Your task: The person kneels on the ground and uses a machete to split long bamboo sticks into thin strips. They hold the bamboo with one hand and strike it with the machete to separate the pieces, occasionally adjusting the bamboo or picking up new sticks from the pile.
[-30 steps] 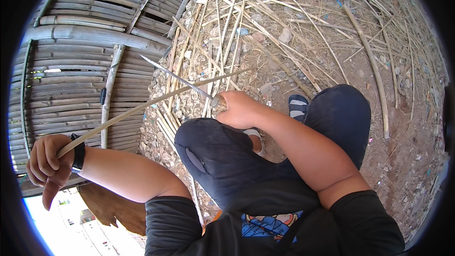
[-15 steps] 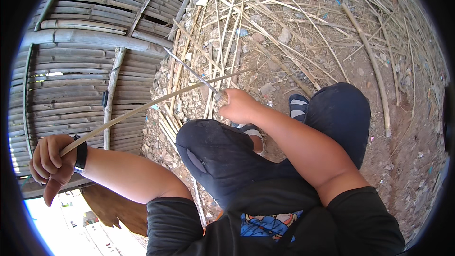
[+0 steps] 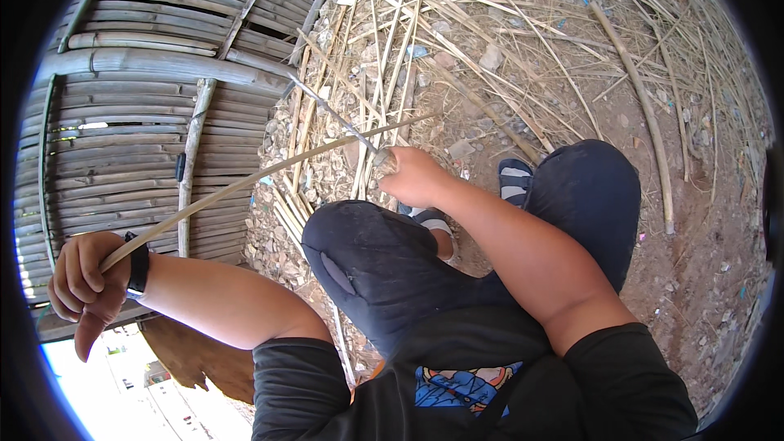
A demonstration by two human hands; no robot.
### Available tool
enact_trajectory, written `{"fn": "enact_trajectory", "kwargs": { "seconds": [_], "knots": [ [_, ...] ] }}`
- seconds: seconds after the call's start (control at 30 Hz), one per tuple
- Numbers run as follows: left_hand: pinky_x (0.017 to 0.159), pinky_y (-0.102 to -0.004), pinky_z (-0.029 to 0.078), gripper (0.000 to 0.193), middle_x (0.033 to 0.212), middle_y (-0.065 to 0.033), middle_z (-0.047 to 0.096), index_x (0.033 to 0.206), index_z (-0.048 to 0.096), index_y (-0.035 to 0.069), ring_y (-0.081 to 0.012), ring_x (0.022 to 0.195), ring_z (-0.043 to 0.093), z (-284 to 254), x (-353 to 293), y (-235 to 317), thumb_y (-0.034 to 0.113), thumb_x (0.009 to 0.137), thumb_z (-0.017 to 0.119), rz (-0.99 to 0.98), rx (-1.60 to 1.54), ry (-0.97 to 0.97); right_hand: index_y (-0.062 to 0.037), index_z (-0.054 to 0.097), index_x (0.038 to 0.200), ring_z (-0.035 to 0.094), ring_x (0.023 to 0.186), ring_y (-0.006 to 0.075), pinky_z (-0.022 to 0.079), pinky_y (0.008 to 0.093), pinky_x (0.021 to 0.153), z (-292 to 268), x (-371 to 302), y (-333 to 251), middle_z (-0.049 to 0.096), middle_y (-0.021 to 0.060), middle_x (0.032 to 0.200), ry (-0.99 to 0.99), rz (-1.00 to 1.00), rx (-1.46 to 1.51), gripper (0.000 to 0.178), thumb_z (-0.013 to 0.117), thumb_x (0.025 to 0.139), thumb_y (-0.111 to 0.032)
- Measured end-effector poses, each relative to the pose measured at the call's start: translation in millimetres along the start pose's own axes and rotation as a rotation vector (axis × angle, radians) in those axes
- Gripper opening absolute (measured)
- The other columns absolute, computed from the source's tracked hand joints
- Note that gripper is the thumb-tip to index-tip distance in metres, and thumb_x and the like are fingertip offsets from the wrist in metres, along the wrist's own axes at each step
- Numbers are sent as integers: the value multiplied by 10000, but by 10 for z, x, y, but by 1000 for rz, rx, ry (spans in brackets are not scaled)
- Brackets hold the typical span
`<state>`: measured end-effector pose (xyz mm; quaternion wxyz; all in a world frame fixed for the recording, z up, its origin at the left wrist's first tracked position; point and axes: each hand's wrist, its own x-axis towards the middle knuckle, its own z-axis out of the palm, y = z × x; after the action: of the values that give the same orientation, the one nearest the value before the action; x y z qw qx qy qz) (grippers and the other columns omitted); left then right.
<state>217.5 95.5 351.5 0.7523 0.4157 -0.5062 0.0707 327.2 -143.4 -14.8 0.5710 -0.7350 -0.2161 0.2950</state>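
Stretched out at the far left, my left hand [image 3: 88, 282] is closed round the near end of a long, thin bamboo strip [image 3: 237, 185]. The strip slants up to the right and tapers to a tip above the ground. My right hand [image 3: 412, 175], in front of my knees, grips the handle of a long-bladed knife [image 3: 335, 114]. Its thin, dark blade points up and left toward the wall. Blade and strip cross just left of my right fist; whether they touch I cannot tell. The fingers hide most of the handle.
A bamboo-slat wall [image 3: 139, 106] rises on the left. Split bamboo strips [image 3: 392, 57] litter the stony ground ahead. A thicker pole [image 3: 645, 106] lies on the right, beside dry straw. My bent knees [image 3: 351, 249] stand close under my right forearm.
Very little differs. My right hand and the knife have shifted slightly to the right along the strip. The left hand keeps its hold, barely moved.
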Motion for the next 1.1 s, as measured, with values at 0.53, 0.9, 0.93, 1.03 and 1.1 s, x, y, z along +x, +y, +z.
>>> {"fn": "enact_trajectory", "kwargs": {
  "seconds": [0.53,0.9,0.93,1.03,1.1],
  "knots": [
    [393,-138,218,450,513,150,423,603,506,208,30,406,320,-71,-50,173,291,594,948,30,52,72,55,614,1097,661,917,387,510,436,810,113,-47,60,662,285,946,83,-16,-50,444,660,742,-209],
    [390,-152,197,431,517,155,403,596,512,219,29,409,297,-143,-128,372,258,591,942,68,190,213,57,621,1064,657,900,410,512,459,809,134,-18,80,665,276,915,100,-71,-41,404,645,748,-194],
    [390,-153,198,431,517,155,403,595,513,219,28,409,295,-141,-133,374,257,589,942,70,200,228,50,619,1086,656,906,406,510,457,814,78,-19,28,665,274,922,74,30,-26,421,645,747,-199],
    [394,-154,201,430,517,157,403,591,513,220,26,410,294,-113,-158,373,257,585,941,76,230,259,51,617,1102,654,921,403,508,450,830,-69,-93,-162,663,279,939,-160,241,269,445,652,741,-207],
    [398,-155,202,428,517,158,404,590,514,219,26,412,296,-116,-137,371,259,585,941,66,237,258,67,607,1125,657,907,400,512,428,814,-11,-90,-255,666,265,930,-107,-58,85,474,660,734,-194]
  ]
}}
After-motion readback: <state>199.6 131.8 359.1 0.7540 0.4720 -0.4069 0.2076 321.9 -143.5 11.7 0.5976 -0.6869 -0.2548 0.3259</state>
